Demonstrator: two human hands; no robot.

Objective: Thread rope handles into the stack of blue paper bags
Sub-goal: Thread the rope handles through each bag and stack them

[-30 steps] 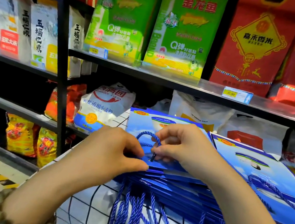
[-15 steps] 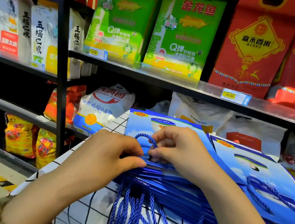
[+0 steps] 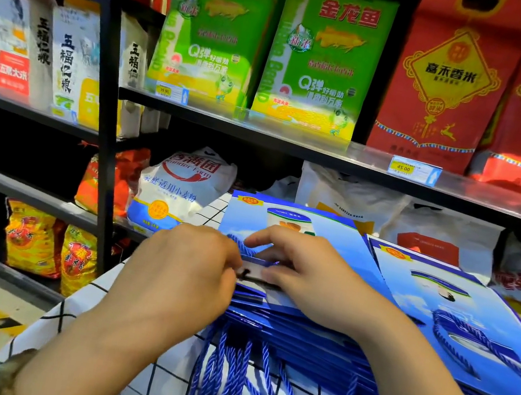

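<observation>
The top blue bag [image 3: 307, 237] lies on the stack on the checked tabletop [image 3: 156, 384]; its near edge is now folded open, so the rope [image 3: 241, 246] looks nearly threaded. Left hand [image 3: 183, 271] fingers pinch that edge; right hand [image 3: 302, 270] fingers press it. Finished bags [image 3: 473, 325] crowd rightward; shelves stand close behind.

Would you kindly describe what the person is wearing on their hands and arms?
Nothing shows on either one: the left hand and right hand are bare, with no gloves, rings or watch visible. Both forearms are uncovered as far as the frame's edge, so no sleeves can be seen.
</observation>
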